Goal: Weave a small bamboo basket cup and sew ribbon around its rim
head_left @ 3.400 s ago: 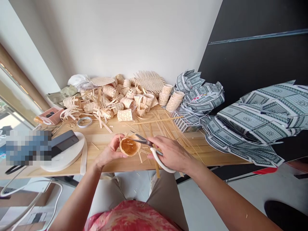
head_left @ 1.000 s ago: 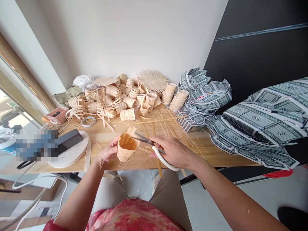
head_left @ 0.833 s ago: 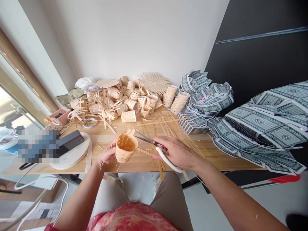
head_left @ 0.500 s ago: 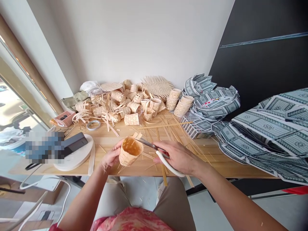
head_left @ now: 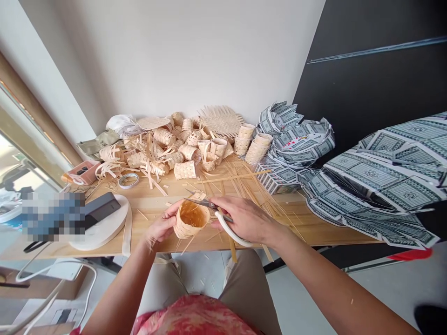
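A small woven basket is held by its left side in my left hand, its open mouth tilted up toward me. My right hand grips white-handled scissors. Their blades are parted and lie at the far rim of the basket. Small cut pieces of strip lie on the wooden table just behind the basket. Long thin strips are spread behind and under my right hand.
A heap of woven baskets lies along the wall, with two basket stacks beside it. Folded-card structures fill the right side. A tape roll, a pink box and a round white board are at left.
The scissors have moved left across the far rim and their blades have opened. The strip end that stood up at the rim no longer shows there. The view has shifted slightly right.
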{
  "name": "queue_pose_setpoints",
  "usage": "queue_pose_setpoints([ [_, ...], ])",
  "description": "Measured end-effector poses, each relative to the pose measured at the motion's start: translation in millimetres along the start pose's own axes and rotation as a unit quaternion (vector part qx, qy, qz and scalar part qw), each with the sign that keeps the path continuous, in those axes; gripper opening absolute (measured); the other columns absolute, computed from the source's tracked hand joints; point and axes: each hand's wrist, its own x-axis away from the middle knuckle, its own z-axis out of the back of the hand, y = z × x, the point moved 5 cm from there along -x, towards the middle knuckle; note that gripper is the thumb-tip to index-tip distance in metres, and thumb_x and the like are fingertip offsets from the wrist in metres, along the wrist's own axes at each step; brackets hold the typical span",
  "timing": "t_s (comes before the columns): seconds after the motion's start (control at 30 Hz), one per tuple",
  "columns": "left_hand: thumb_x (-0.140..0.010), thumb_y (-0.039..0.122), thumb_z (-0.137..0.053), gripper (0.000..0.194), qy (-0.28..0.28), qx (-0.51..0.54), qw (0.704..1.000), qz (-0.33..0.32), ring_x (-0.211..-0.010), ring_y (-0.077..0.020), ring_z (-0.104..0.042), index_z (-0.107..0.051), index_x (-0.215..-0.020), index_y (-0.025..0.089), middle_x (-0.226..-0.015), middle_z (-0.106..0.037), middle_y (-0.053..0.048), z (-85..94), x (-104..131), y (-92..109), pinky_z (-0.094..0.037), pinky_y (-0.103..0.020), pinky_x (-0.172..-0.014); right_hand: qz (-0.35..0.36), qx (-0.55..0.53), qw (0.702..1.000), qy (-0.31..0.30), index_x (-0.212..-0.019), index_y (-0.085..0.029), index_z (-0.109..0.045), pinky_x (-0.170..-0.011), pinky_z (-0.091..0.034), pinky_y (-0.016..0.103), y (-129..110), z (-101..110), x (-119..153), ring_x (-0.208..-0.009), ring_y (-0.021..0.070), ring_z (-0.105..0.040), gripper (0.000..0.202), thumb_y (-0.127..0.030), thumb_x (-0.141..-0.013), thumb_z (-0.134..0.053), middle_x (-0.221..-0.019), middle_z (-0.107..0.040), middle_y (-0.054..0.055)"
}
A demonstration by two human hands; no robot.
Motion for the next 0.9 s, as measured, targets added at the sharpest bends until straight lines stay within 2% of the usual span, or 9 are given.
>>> queue_pose_setpoints([
  [0.17,-0.058,0.033,-0.079,0.06,0.011,-0.006,1.0,-0.008,-0.078,-0.0155,-0.063,-0.061,-0.113,0.02,-0.093,-0.069,-0.005,-1.5,-1,3,-0.049,-0.023,-0.074,0.007,0.007,1.0,0.008,-0.109,-0.019,-0.053,-0.067,-0.039,0.026,-2,0,-1,-0.077,0.0166,-0.056,0.037,-0.044,-0.082,-0.055,-0.091,-0.062,0.005],
  [0.3,-0.056,0.031,-0.08,0.057,0.028,-0.011,1.0,-0.003,-0.088,-0.0182,-0.063,-0.063,-0.109,0.019,-0.102,-0.068,-0.007,0.5,0,5,-0.048,-0.027,-0.083,0.007,-0.007,1.0,0.007,-0.102,-0.019,-0.055,-0.061,-0.037,0.023,-3,0,-2,-0.069,0.0145,-0.054,0.033,-0.042,-0.08,-0.059,-0.084,-0.061,0.003],
  [0.4,-0.056,0.028,-0.08,0.052,0.04,-0.011,0.999,0.001,-0.093,-0.0201,-0.062,-0.065,-0.105,0.02,-0.103,-0.067,-0.007,1.3,0,7,-0.048,-0.026,-0.082,0.005,-0.027,1.0,0.014,-0.096,-0.019,-0.057,-0.057,-0.035,0.022,-4,1,-3,-0.062,0.012,-0.051,0.026,-0.037,-0.078,-0.062,-0.076,-0.06,0.001],
  [0.53,-0.056,0.031,-0.08,0.051,0.028,-0.02,0.999,0.004,-0.093,-0.0208,-0.062,-0.066,-0.104,0.019,-0.095,-0.069,-0.007,-0.4,1,8,-0.047,-0.028,-0.084,0.015,-0.041,0.999,0.022,-0.093,-0.018,-0.057,-0.055,-0.033,0.021,-5,0,-2,-0.058,0.0105,-0.047,0.024,-0.036,-0.078,-0.063,-0.07,-0.057,-0.001],
  [0.67,-0.058,0.036,-0.079,0.058,0.02,-0.04,0.999,0.01,-0.1,-0.0232,-0.06,-0.062,-0.111,0.019,-0.107,-0.066,-0.01,3.3,2,6,-0.047,-0.03,-0.086,0.027,-0.045,0.998,0.023,-0.088,-0.017,-0.057,-0.054,-0.032,0.021,-4,-1,-1,-0.056,0.0104,-0.046,0.023,-0.037,-0.078,-0.063,-0.067,-0.057,-0.001],
  [0.77,-0.058,0.036,-0.078,0.057,0.023,-0.045,0.999,0.014,-0.099,-0.0242,-0.061,-0.063,-0.11,0.017,-0.108,-0.066,-0.011,8.6,2,3,-0.049,-0.029,-0.082,0.039,-0.052,0.997,0.031,-0.091,-0.017,-0.057,-0.057,-0.034,0.021,-3,-3,0,-0.061,0.012,-0.051,0.025,-0.038,-0.078,-0.062,-0.07,-0.06,0.001],
  [0.9,-0.054,0.038,-0.08,0.057,0.038,-0.035,0.998,0.026,-0.089,-0.0252,-0.064,-0.065,-0.104,0.016,-0.097,-0.069,-0.011,11.1,3,0,-0.052,-0.027,-0.07,0.041,-0.056,0.997,0.038,-0.096,-0.017,-0.059,-0.061,-0.037,0.022,0,-3,1,-0.067,0.0138,-0.056,0.027,-0.038,-0.08,-0.06,-0.076,-0.063,0.003],
])
